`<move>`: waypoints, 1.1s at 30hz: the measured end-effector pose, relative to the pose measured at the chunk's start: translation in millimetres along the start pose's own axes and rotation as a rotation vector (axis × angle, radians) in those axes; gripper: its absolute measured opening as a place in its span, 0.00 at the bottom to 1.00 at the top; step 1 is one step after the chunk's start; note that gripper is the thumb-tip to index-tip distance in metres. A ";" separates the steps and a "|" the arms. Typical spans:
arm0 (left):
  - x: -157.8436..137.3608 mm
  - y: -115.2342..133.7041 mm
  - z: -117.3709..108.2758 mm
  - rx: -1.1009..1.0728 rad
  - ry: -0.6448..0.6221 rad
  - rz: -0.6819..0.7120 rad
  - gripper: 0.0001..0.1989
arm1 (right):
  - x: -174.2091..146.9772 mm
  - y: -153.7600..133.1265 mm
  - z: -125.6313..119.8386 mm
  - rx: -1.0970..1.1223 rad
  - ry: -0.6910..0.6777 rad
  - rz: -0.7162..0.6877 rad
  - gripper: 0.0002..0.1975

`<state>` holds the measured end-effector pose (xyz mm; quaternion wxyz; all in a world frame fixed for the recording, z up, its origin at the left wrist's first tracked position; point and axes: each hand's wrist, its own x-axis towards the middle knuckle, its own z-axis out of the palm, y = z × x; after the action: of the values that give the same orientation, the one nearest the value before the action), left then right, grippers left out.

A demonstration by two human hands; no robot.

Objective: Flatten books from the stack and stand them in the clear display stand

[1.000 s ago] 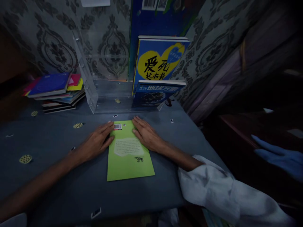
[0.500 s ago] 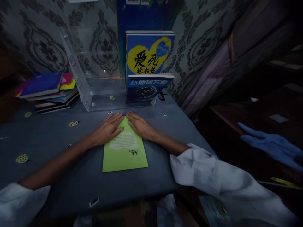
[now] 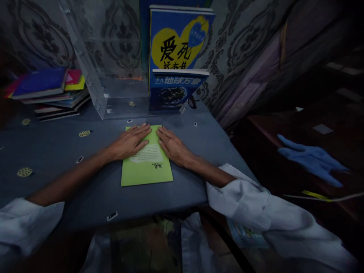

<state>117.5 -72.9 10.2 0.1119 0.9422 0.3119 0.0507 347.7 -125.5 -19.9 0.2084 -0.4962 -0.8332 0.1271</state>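
Note:
A thin lime-green book (image 3: 148,176), with a pale printed text patch and dark lettering, lies flat on the cloth-covered table (image 3: 93,193). My left hand (image 3: 129,142) rests over its upper left part with the fingers stretched out flat. Across from it, my right hand (image 3: 174,147) lies on the upper right edge, fingers extended and palm down. A narrow strip of green cover shows between the two sets of fingertips, and the top edge is visible. Neither hand is wrapped around anything.
Behind the book stands a clear acrylic rack (image 3: 98,100) holding a blue book with a yellow heart (image 3: 178,41) and a smaller blue book (image 3: 173,93). A stack of books (image 3: 48,93) sits left. A blue glove (image 3: 313,157) lies on a dark surface at right.
The view has tipped downward, so everything sits higher in the picture. My hands have moved slightly apart at the fingertips, showing more of the book's top edge.

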 end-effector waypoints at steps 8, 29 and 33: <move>-9.1 24.5 4.5 0.004 -0.050 0.170 0.31 | -44.0 -24.0 -8.0 0.071 0.010 -0.043 0.26; -53.1 73.7 15.1 -0.059 -0.008 0.269 0.27 | -106.3 -47.1 -15.5 0.131 0.034 -0.077 0.21; -48.2 72.1 19.7 -0.026 0.029 0.204 0.27 | -98.3 -40.2 -13.9 0.127 0.057 -0.078 0.20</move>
<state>123.8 -161.6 7.3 0.1139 0.9666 0.2152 0.0795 364.5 -231.0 -12.6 0.2679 -0.4523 -0.8360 0.1574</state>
